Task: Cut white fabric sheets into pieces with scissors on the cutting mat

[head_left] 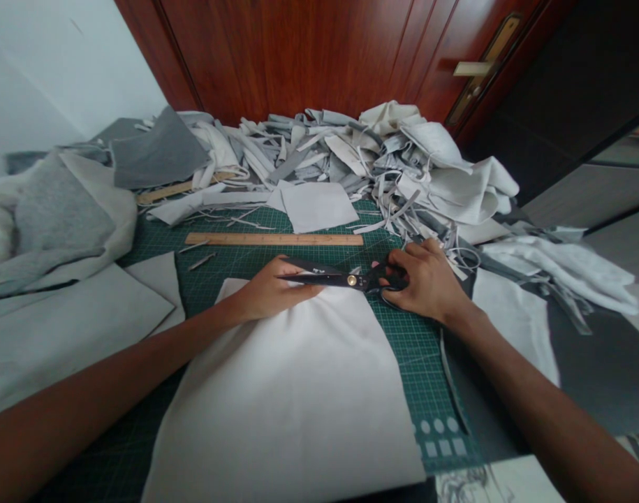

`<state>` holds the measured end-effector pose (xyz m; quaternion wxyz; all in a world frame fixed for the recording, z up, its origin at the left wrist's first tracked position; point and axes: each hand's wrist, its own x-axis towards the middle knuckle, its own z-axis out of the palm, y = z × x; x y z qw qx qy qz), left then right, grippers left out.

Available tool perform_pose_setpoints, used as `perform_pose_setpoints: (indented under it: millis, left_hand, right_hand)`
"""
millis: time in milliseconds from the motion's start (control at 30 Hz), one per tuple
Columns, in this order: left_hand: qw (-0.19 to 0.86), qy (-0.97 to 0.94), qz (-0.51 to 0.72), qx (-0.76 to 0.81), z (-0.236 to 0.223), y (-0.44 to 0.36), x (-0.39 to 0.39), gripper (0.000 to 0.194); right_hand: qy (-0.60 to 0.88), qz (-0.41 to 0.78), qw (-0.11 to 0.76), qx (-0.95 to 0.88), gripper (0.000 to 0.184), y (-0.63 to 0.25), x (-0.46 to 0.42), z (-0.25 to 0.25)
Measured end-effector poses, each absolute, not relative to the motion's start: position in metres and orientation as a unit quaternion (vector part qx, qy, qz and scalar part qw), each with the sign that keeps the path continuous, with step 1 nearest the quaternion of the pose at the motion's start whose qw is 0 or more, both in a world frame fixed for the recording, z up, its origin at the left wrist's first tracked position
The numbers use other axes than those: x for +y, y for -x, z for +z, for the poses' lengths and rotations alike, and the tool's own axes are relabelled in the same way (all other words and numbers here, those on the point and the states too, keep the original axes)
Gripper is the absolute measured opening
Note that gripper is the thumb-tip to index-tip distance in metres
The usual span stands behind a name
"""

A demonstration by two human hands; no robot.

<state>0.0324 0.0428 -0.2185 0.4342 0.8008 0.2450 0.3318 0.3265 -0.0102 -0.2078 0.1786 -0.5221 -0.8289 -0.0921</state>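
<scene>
Black tailor's shears [352,281], open at white cloth [298,398]
I see the right hand [427,278] gripping them, the left hand [272,290] holding the cloth's far edge.

Scissors [340,279] black, pivot screw [352,281] gold-toned. Cloth [298,398] plain off-white. Cutting mat [421,370] green, fine pale grid; pale circles [438,425] and squares [444,447] by its near right corner. Ruler [274,239] light tan. Scrap heap [309,154] along far edge: mixed whites, greys. Door [298,56] glossy red-brown.

A green gridded cutting mat [421,363] carried a straight wooden ruler [274,239] at twelve o'clock. A white fabric sheet [290,405] lay at six.
</scene>
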Motion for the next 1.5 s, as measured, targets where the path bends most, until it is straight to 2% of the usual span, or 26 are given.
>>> perform_pose_setpoints:
  millis: [133,267,600,1033,1267,1500]
  left_hand:
    - [0.436,-0.802,0.311,0.265,-0.217,-0.035,0.041,0.015]
    - [0.427,-0.788,0.323,0.304,-0.219,-0.035,0.04,0.026]
    - [0.439,-0.78,0.294,0.336,-0.209,-0.034,0.04,0.03]
    - [0.478,-0.702,0.398,0.347,-0.216,-0.03,0.046,0.021]
    - [0.543,-0.638,0.392,0.38,-0.212,-0.031,0.041,0.034]
    - [0.546,-0.609,0.426,0.387,-0.212,-0.031,0.042,0.026]
  right_hand:
    - [0.528,-0.088,0.183,-0.825,0.018,-0.33,-0.008,-0.209]
    - [0.544,-0.088,0.205,-0.809,0.017,-0.333,-0.005,-0.215]
    - [0.568,-0.018,0.268,-0.778,0.016,-0.335,-0.002,-0.22]
    - [0.569,-0.061,0.253,-0.78,0.019,-0.326,-0.006,-0.219]
    - [0.57,-0.07,0.256,-0.777,0.019,-0.336,-0.001,-0.219]
    - [0.558,-0.084,0.247,-0.788,0.018,-0.335,-0.003,-0.217]
